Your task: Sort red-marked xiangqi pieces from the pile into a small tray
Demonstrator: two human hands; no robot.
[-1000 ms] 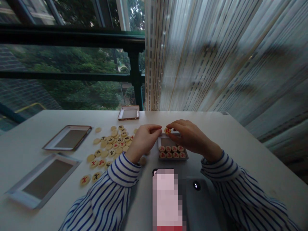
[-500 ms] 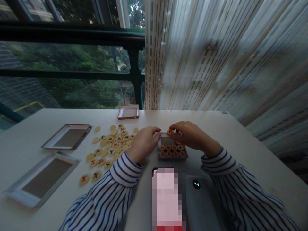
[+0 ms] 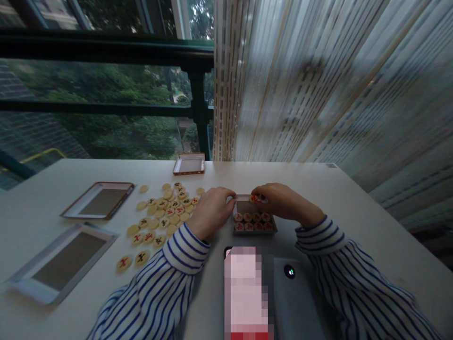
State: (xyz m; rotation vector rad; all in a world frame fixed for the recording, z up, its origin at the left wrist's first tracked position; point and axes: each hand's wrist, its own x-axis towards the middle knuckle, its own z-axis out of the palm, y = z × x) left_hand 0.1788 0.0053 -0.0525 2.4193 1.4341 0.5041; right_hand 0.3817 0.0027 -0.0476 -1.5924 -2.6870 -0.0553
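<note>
Between the thumb and fingers of my right hand [image 3: 283,200] is a Chinese chess piece [image 3: 253,199] with a red character. It is over the far part of a small shallow box [image 3: 240,232]. Two rows of red-marked pieces [image 3: 256,222] fill the near part of that box, and its bare bottom shows at the far left. My left hand [image 3: 214,208] is curled at the box's left rim, thumb and forefinger on its edge; its other fingers are hidden. Left of it, many loose round pieces [image 3: 174,211] with red, black or blank faces lie scattered on the white table [image 3: 106,311].
A tray-like lid [image 3: 63,264] and a brown-rimmed tray [image 3: 101,200] lie at the left. A smaller box part [image 3: 189,164] is at the back. In front of me are a phone with a blurred screen [image 3: 246,293] and a grey device [image 3: 297,302]. A curtain [image 3: 269,94] hangs behind.
My right hand has lowered slightly toward me and to the right, bringing the held piece from the box's far rim down over its inside. My left hand has hardly moved.
</note>
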